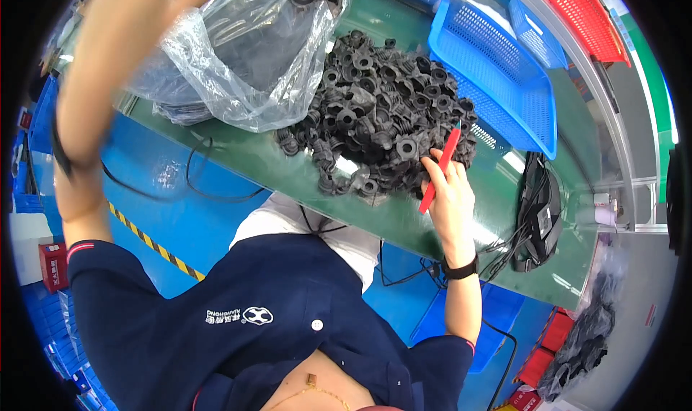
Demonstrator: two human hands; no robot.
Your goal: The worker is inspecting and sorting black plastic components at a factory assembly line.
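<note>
Rubber parts (382, 115) lie heaped on the green table (504, 216), and the heap sits at about 11 o'clock from your right hand (448, 195), its near edge touching your fingertips. Your right hand is clenched around a red tool (441, 167). The tool's long axis runs from 7 o'clock, at the butt below your palm, to 1 o'clock, where the tip rests against the right flank of the heap. Your right hand is the nearer hand by a wide margin.

Your left arm (101, 101) is raised across the upper left of the view, at 10 o'clock from the heap. The left hand itself is cut off by the frame edge, so its state cannot be told. It is up by the clear plastic bag (238, 58), which hangs just left of the heap with more black parts showing at its mouth.

Blue baskets (497, 79) stand at 2 o'clock from the heap, just beside it.
</note>
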